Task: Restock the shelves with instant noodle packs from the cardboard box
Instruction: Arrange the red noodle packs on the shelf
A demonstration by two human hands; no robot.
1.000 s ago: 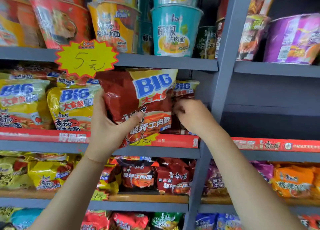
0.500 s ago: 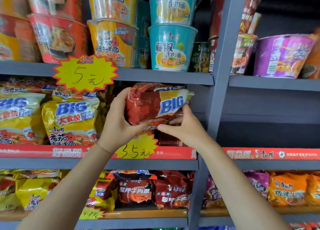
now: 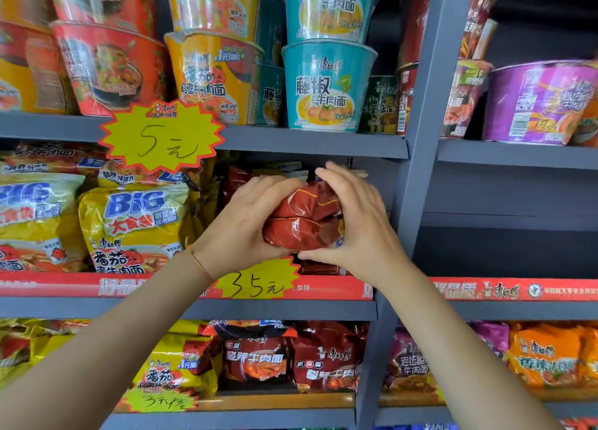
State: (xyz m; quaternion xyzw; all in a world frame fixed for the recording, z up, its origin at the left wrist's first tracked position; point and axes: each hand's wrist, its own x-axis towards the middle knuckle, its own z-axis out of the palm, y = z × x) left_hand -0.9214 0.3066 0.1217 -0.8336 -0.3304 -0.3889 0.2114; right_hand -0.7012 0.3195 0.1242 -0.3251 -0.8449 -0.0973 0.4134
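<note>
Grey shelving fills the view, split by one upright post; all positions below refer to this post.

Left of the post, top shelf: red cups, yellow cups and teal cups stand in stacks. A yellow "5" tag hangs from that shelf's edge. Middle shelf, far left of the post: yellow packs stand upright behind a red strip carrying a "3.5" tag. Lower shelf: yellow and red packs. Right of the post: a purple bowl above, orange packs below.

The red pack sits in the middle shelf bay just left of the post, on its side, crumpled. The left hand grips its left end with curled fingers; the right hand grips its right end, thumb beneath.

Against 0.5 s ago, the pack lies deeper in the bay, its "BIG" label no longer shows, and both hands have closed in around it.
</note>
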